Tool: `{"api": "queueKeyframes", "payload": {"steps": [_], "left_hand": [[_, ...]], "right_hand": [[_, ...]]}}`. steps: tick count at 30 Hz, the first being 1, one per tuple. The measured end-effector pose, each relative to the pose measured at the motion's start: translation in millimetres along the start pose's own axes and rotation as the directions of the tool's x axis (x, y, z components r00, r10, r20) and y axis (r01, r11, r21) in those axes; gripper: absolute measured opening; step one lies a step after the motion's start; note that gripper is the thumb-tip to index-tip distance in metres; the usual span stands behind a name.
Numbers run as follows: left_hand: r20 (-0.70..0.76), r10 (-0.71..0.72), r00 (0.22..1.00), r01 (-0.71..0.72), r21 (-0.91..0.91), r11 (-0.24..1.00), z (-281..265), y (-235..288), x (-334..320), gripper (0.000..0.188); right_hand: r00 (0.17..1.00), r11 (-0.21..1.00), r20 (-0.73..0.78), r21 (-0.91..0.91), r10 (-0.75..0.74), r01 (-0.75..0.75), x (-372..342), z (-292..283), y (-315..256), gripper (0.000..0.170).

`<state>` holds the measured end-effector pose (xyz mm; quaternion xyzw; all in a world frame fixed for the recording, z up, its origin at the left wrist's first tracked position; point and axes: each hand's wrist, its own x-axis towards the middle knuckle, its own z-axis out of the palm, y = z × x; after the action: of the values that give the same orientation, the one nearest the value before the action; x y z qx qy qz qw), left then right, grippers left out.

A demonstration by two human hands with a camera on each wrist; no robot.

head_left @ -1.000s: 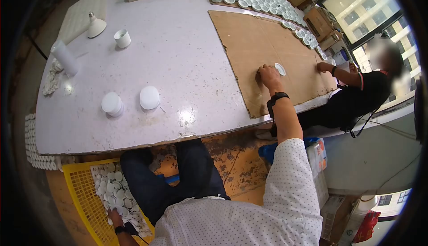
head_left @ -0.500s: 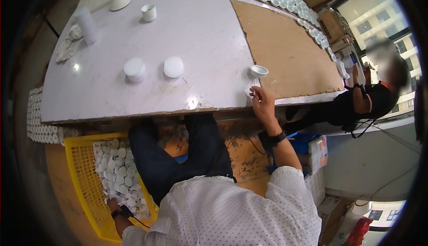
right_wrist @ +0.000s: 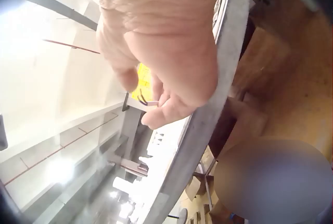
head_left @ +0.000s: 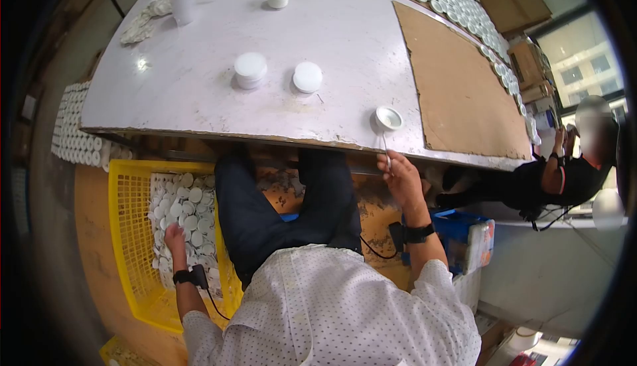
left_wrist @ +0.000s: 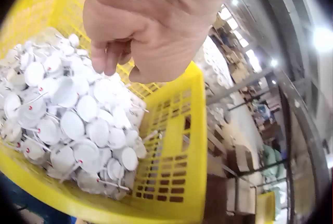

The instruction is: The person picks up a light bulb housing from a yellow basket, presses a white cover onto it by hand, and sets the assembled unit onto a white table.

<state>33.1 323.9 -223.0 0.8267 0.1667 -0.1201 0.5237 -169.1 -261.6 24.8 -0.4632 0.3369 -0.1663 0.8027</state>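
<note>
Right hand (head_left: 403, 179) pinches a wire (head_left: 385, 142); left hand's (head_left: 175, 238) grip, can't tell. Upper-right cups (head_left: 458, 13) look done, lower-left discs (head_left: 195, 195) probably left.

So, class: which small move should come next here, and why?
Probably the left hand should pick up one white disc from the yellow basket: it is over the discs there, none visible in its grasp, while the right hand pinches a thin lead running to the white cup on the table.

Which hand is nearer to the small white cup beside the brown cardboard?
Right. The right hand is close to the cup, on its near side; the left hand is farther, over the yellow basket.
</note>
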Motion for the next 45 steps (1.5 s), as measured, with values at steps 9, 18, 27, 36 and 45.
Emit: {"api": "queueKeyframes", "payload": {"steps": [9,18,27,36,45], "left_hand": [[0.738,0.308,0.600,0.028,-0.404,0.914,160.3,273.7,-134.3,0.032],[0.611,0.521,0.596,-0.101,-0.587,0.804,231.3,310.7,-163.0,0.076],[0.427,0.437,0.792,-0.089,-0.627,0.774,193.8,287.1,-143.0,0.069],[0.383,0.459,0.802,-0.256,-0.474,0.842,187.0,271.0,-149.6,0.062],[0.406,0.477,0.780,-0.262,-0.480,0.837,187.6,271.0,-150.5,0.060]], "right_hand": [[0.963,0.963,0.136,-0.171,0.232,-0.208,-13.4,38.5,40.7,0.018],[0.812,0.857,0.479,-0.512,0.333,-0.050,-43.2,101.0,64.9,0.024],[0.948,0.587,0.204,-0.747,-0.243,0.311,57.3,133.1,6.1,0.025],[0.972,0.457,0.063,-0.874,-0.226,0.163,162.2,155.3,-15.0,0.049],[0.962,0.545,0.079,-0.811,-0.260,0.214,151.9,151.8,-16.0,0.041]]}}
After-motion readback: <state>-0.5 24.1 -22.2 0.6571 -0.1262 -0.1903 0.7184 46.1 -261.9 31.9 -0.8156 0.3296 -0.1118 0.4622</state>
